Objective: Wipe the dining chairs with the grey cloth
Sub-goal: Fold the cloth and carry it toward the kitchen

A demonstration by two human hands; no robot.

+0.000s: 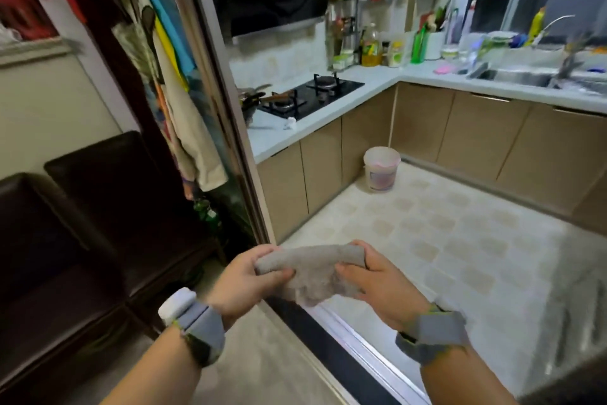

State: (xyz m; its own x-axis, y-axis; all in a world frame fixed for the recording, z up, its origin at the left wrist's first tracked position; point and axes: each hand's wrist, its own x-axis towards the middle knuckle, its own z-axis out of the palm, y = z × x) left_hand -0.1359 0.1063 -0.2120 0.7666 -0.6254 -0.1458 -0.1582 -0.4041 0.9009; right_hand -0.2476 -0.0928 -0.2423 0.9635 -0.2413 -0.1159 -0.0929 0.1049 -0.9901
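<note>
I hold the grey cloth (312, 273) stretched between both hands, low in the middle of the view, above the kitchen door's floor track. My left hand (243, 280) grips its left end, thumb over the top. My right hand (377, 280) grips its right end, and the cloth's loose middle hangs down between them. Two dark brown dining chairs stand to my left against the wall: the nearer chair (49, 257) and the farther chair (131, 194). Neither hand touches a chair.
A sliding door frame (230, 129) divides the chairs from the kitchen. Inside are a gas hob (312, 96), a counter (282, 138) with cabinets, a sink (525, 76) at the right and a white bucket (381, 171) on the tiled floor. Aprons and cloths (170, 76) hang by the door.
</note>
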